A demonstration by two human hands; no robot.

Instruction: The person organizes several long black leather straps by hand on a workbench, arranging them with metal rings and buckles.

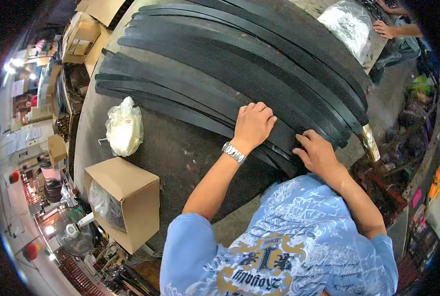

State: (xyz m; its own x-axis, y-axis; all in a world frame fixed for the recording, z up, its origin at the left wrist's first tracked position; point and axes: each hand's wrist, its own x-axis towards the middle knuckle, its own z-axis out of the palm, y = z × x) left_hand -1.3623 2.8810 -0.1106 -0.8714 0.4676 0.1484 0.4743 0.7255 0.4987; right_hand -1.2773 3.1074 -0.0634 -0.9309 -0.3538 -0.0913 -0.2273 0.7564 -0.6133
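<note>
Long black strips (190, 54), which look like leather or rubber straps, lie fanned in overlapping rows along the dark table. My left hand (253, 124), with a metal-band watch (234, 152) at the wrist, has its fingers curled over a black strip in the nearer group. Its fingertips are partly hidden. Close to the strips' right-hand ends is my right hand (319, 154), thumb and forefinger apart, touching the strips' near edge. I see nothing held between those two fingers; the others are partly hidden.
On the table's left stand a yellowish plastic-wrapped bundle (125, 129) and an open cardboard box (140, 204) with plastic inside. A gold-coloured wrapped piece (371, 143) lies at the strips' right end. Far right, another person's hand (385, 29) is beside a clear plastic bag (347, 27).
</note>
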